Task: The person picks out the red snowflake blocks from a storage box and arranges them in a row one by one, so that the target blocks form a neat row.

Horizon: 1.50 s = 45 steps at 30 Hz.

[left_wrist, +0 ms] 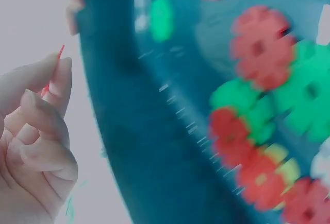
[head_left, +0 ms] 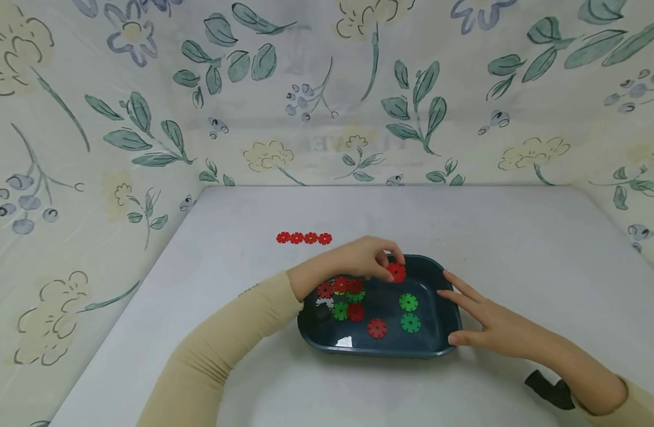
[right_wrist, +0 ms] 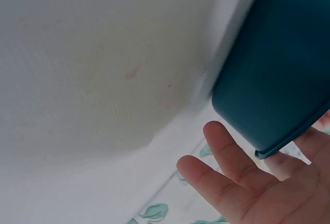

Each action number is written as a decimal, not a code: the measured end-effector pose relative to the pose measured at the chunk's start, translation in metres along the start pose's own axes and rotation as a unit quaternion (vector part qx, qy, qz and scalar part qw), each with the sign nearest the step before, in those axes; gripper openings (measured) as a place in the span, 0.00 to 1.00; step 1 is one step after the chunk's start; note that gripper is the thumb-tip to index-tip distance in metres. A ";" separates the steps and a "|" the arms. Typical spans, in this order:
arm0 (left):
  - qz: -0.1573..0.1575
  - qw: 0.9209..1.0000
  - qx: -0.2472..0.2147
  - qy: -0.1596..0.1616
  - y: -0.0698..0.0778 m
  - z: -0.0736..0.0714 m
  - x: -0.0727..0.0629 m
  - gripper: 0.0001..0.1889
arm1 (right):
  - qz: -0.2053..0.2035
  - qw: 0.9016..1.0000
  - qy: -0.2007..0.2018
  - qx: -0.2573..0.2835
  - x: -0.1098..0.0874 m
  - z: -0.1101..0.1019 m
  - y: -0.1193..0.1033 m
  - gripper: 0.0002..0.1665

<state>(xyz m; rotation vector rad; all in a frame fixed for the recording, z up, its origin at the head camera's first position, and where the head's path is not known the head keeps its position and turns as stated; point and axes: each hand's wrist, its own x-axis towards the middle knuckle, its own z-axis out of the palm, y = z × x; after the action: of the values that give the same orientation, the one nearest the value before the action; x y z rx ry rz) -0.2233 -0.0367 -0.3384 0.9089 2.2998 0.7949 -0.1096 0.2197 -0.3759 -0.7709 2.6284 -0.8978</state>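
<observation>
My left hand pinches a red flower-shaped disc between thumb and fingertip over the far side of a dark blue tray. Edge-on in the left wrist view, that disc is a thin red line. My right hand rests at the tray's right rim, its fingers spread and fairly straight; in the right wrist view some fingers stay outside the wall. Inside the tray lie red discs, green discs, and a piled group at the left with yellow and white pieces.
Beyond the tray, four-lobed counting aside, several red discs form a straight row on the white table. A black strap-like item sits by the right wrist. Floral-patterned covering rises behind the table and at both sides.
</observation>
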 end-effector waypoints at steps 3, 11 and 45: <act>-0.009 0.999 -0.025 0.029 0.002 -0.018 -0.003 0.17 | 0.002 1.000 0.002 0.000 0.000 0.000 0.001 0.41; -0.008 0.995 -0.055 0.086 -0.008 -0.058 -0.015 0.17 | 0.003 1.000 0.003 0.004 0.000 0.001 0.001 0.42; -0.103 0.983 -0.067 0.138 -0.114 -0.064 -0.005 0.20 | 0.004 1.000 0.009 0.007 -0.002 0.001 0.000 0.43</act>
<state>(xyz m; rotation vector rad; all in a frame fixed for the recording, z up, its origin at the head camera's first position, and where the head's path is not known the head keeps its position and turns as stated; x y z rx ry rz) -0.3093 -0.1288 -0.3714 0.5179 2.4892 1.0217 -0.1078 0.2200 -0.3765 -0.7517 2.6363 -0.9244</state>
